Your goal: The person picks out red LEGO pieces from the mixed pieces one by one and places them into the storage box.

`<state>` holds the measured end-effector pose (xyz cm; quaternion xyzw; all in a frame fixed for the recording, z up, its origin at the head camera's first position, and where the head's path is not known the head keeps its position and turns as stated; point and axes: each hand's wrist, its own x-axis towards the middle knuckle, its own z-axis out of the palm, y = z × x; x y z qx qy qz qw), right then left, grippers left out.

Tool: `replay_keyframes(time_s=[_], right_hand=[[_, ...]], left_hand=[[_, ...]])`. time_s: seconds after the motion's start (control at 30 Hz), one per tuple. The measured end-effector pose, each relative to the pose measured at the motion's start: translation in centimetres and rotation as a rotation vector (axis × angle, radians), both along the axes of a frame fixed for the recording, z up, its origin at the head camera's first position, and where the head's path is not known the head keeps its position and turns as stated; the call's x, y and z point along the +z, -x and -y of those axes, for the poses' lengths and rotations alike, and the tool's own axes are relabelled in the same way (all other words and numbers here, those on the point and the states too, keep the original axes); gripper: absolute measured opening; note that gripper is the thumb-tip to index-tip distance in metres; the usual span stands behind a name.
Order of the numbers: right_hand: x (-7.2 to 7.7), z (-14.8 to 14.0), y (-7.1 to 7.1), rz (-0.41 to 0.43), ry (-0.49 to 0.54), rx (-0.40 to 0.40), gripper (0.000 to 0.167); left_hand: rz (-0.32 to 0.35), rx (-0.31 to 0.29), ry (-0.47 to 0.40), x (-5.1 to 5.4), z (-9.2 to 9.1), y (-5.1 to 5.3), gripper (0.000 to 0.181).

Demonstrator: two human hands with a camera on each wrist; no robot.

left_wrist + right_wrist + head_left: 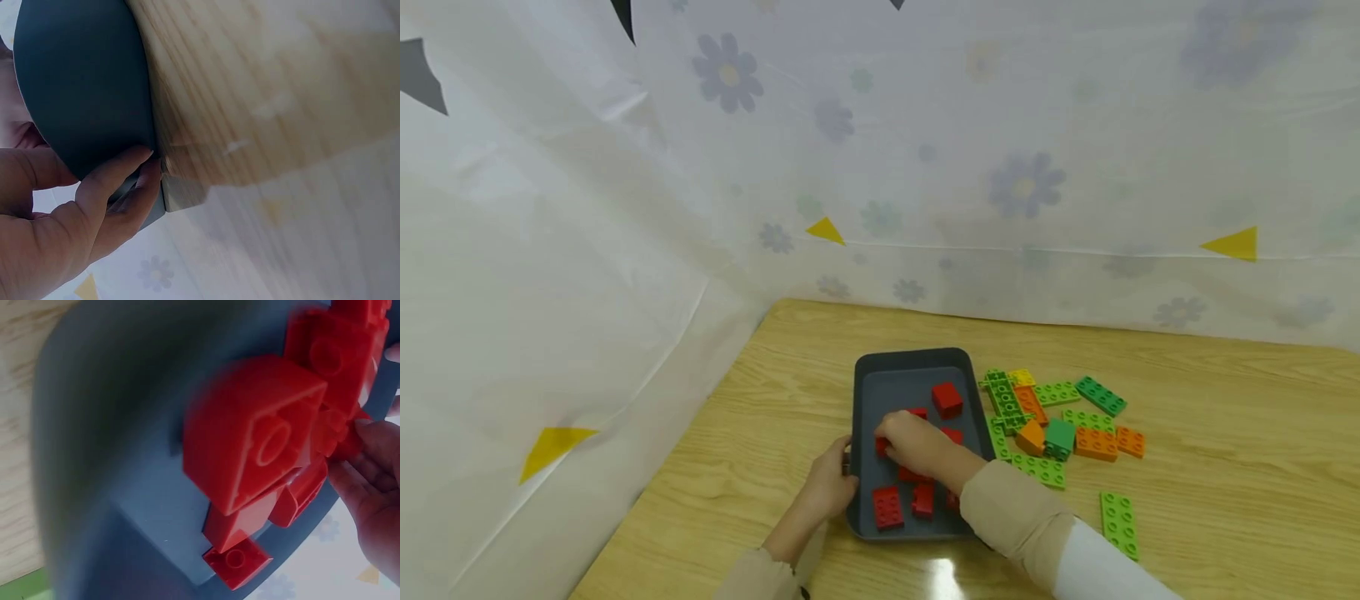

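A dark grey tray (pixel 898 385) lies on the table with several red toy bricks inside. My left hand (pixel 829 485) grips its left side; in the left wrist view the thumb is at the rim and the fingers bend against the outer wall (pixel 87 81). Reaching over the tray, my right hand (pixel 917 443) pinches a red brick (pixel 351 440) between thumb and fingers, near the tray's left wall. Other red bricks, such as a block (pixel 947 400) at the far right and a studded one (pixel 887 507) at the near left, lie around it. The right hand and forearm hide some bricks.
Right of the tray, several green, orange and yellow bricks lie in a loose cluster, among them an orange brick (pixel 1096 443) and a dark green one (pixel 1101 396). A light green brick (pixel 1119 523) sits nearer. A flower-patterned sheet (pixel 925 208) hangs behind the wooden table (pixel 737 433).
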<state>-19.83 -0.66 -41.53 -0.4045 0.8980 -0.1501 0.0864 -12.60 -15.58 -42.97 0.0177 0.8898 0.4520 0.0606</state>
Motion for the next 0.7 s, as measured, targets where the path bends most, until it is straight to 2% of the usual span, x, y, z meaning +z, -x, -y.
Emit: replay_keyframes(time_s=[0.2,0.4,0.53,0.7], right_hand=[[-0.3,-0.1,-0.1,0.002,0.020,-0.002,0.009],[0.0,-0.5,-0.2,-0.020,0.054,0.001,0.008],[0.5,-1.0,-0.7,-0.054,0.118,-0.008,0.021],[1.2,-2.4,-2.2,-0.107,0.241,-0.047,0.033]], left_hand=[[0.027,0.017,-0.022,0.1,-0.1,0.0,0.056],[0.014,0.009,-0.016,0.2,-0.2,0.0,0.056],[0.010,0.007,-0.021,0.2,-0.1,0.0,0.056],[0.024,0.015,-0.022,0.4,-0.1,0.0,0.056]])
